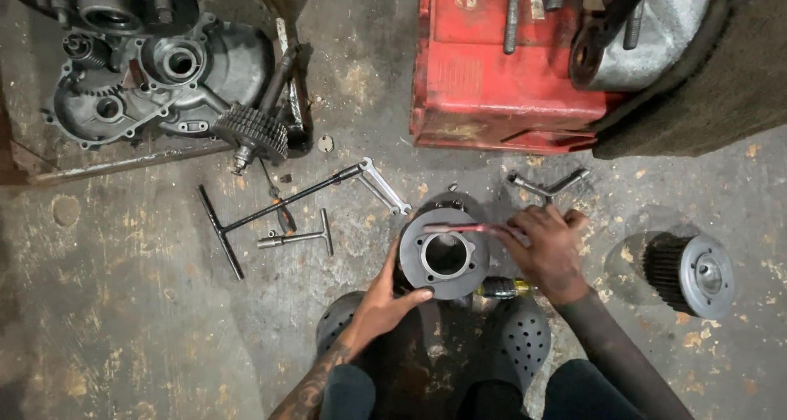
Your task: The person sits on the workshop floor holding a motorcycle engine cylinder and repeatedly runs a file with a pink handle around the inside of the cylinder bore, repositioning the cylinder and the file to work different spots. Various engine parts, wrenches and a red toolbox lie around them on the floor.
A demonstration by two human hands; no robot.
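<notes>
On gritty concrete, round finned metal cylinder.

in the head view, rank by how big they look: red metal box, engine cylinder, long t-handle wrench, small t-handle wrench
1. red metal box, cut off by the frame
2. long T-handle wrench, by length
3. engine cylinder, bulkier though shorter, so 2 and 3 are unsure
4. small T-handle wrench

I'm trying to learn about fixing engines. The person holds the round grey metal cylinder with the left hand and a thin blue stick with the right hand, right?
Not quite. In the head view, the left hand does steady the round grey metal cylinder, but the thin stick in the right hand is red, not blue.
</notes>
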